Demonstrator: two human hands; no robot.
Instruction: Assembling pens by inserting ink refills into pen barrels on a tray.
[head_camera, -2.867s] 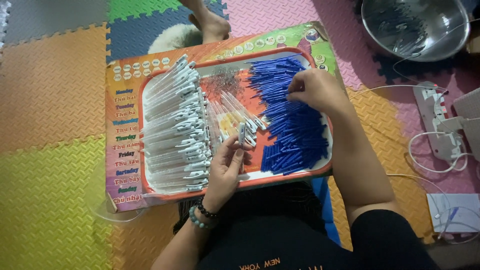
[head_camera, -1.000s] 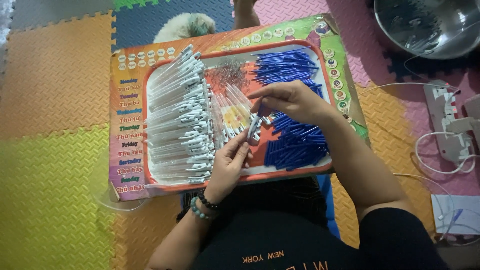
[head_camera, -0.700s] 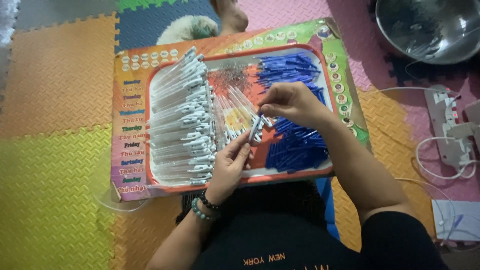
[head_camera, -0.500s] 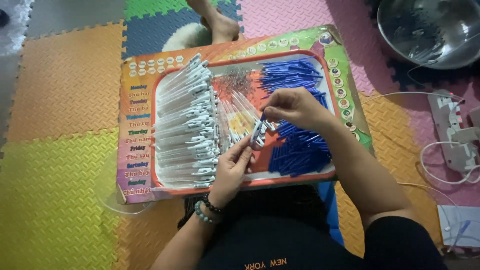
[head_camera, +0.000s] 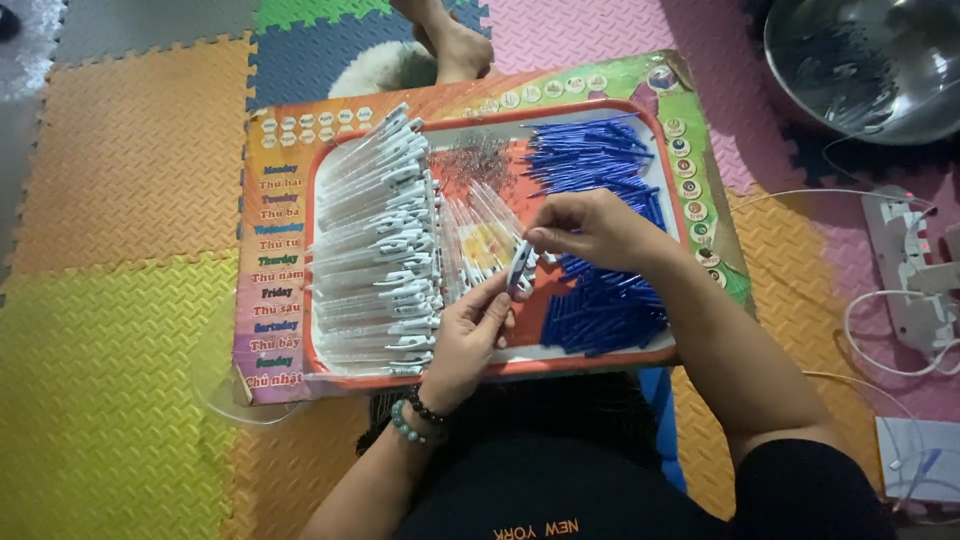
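At the bottom centre of the frame the person's left hand (head_camera: 468, 335) reaches up from a beaded wrist, fingers curled and pinched shut on a clear pen barrel (head_camera: 519, 268) just below mid-frame. The right hand (head_camera: 590, 228) comes in from the lower right, forearm angled across the tray (head_camera: 560, 362), its fingertips closed on the upper end of the same barrel. Both hands meet over the tray's orange middle. Left of them lie rows of white pens (head_camera: 375, 245), packed to the tray's left rim; to the right a heap of blue refills (head_camera: 600, 235) crowds the right rim. Farther off, upper right, sits a metal bowl (head_camera: 870, 65) on the foam mats (head_camera: 120, 200).
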